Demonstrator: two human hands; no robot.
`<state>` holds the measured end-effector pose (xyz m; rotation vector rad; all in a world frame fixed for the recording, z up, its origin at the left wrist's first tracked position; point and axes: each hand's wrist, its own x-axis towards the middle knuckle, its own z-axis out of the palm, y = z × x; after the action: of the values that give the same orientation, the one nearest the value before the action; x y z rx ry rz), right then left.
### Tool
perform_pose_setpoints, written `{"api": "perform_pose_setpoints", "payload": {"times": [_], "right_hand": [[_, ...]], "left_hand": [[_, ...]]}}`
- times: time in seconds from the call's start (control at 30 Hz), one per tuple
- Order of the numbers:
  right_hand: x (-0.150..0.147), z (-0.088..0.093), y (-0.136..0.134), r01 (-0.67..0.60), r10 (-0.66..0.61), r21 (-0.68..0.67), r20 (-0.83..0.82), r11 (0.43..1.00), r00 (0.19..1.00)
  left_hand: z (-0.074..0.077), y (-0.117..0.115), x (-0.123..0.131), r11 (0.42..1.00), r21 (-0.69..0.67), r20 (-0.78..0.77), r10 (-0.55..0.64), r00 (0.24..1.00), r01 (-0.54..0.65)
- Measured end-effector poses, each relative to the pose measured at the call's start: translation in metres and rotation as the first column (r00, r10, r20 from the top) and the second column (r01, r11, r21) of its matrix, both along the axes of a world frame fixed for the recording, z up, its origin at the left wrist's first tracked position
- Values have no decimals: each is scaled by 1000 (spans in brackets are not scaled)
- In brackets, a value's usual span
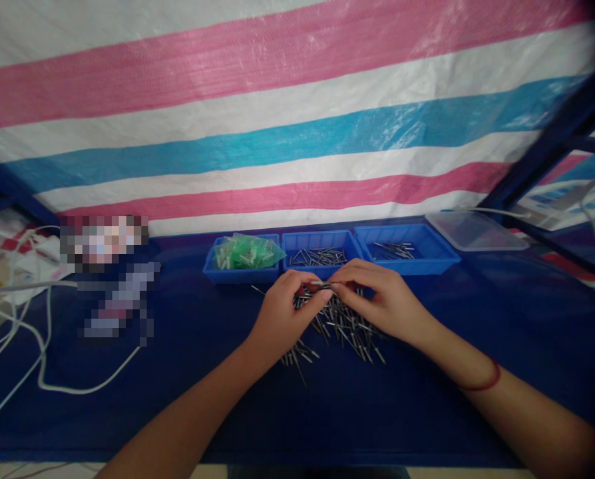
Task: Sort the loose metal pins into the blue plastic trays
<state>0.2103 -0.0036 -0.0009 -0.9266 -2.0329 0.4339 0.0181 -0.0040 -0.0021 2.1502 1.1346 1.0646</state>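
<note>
A loose pile of blind rivets (350, 329), thin silver pins with a thicker end, lies on the dark blue table. Just above the pile's far side, my left hand (290, 313) pinches one or more rivets between thumb and fingers. My right hand (377, 296) meets it there, thumb and fingertips closed on the same small metal pieces. The fingers partly cover what they hold, so I cannot tell how many there are. Behind my hands stands the middle blue bin (322, 271), with rivets in it. The right blue bin (434, 265) holds a smaller bunch of rivets.
Green and clear plastic bags (247, 253) fill the left blue bin (215, 274). A clear plastic lid (480, 231) lies at the back right. White cables (72, 389) run over the table's left side, near blurred-out items. A striped plastic sheet (277, 146) hangs behind.
</note>
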Motion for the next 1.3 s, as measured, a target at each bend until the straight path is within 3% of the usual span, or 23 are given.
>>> {"api": "perform_pose_setpoints", "payload": {"times": [0.13,0.3,0.4,0.5,0.6,0.73,0.87,0.97,1.17,1.3], "right_hand": [[18,3,9,261,-262,44,9,964,965],[49,5,23,631,-633,53,17,774,774],[62,2,29,737,-745,106,95,667,660],[64,0,32,749,-769,177,163,639,618],[58,-1,29,720,-746,195,170,666,644],[41,2,21,608,-647,228,188,760,739],[24,4,12,404,-442,200,207,892,873],[13,3,5,251,-277,140,224,958,934],[0,2,-4,34,-29,-34,140,999,990],[-2,1,-5,61,-60,-168,14,984,998]], "left_hand": [[1,1,-3,1000,14,-207,-19,978,22],[2,1,-9,994,46,-459,-65,886,97],[3,-1,-10,988,51,-540,-95,836,145],[3,-2,-10,979,49,-577,-132,806,195],[0,-3,-8,969,46,-590,-168,789,241],[-4,-4,-5,964,51,-605,-177,776,260],[-2,-4,-5,966,77,-629,-143,764,245],[1,-1,-6,976,113,-592,-85,802,187],[0,0,-4,988,145,-307,-5,952,52],[0,-1,-3,993,120,-170,10,985,10]]}}
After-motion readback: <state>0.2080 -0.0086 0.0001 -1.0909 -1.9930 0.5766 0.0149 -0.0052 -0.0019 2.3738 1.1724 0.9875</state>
